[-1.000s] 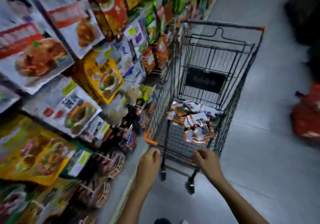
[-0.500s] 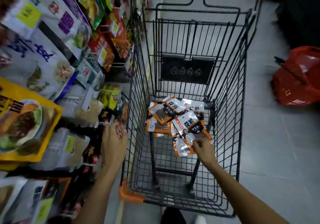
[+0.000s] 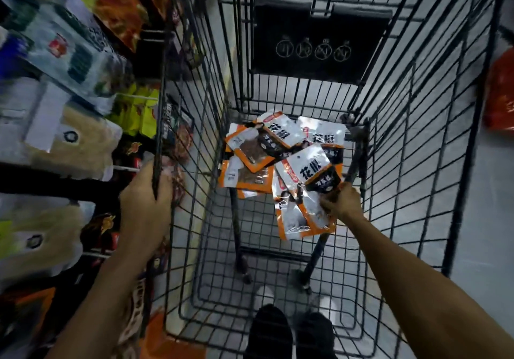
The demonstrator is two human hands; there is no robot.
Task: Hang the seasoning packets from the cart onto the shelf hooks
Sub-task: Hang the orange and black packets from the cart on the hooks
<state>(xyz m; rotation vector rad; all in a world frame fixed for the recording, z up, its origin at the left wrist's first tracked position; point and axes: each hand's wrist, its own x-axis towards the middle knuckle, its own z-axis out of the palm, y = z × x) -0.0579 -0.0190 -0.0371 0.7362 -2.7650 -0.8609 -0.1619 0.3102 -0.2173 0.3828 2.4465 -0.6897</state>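
Note:
A pile of white, orange and black seasoning packets [image 3: 258, 150] lies at the bottom of the black wire cart [image 3: 417, 141]. My right hand [image 3: 340, 201] reaches down into the cart and pinches the near packets [image 3: 303, 214] at their right edge. My left hand [image 3: 144, 205] grips the cart's left top rail. The shelf hooks [image 3: 125, 168] on the left carry hanging bags.
The shelf [image 3: 55, 108] runs close along the cart's left side, packed with hanging bags and blurred. A red basket [image 3: 500, 91] sits on the grey floor at the right. My dark shoes [image 3: 289, 333] stand just behind the cart.
I have leaned in over the cart. My right hand went from the handle down into the basket onto the packets. My left hand moved from the handle to the left rail.

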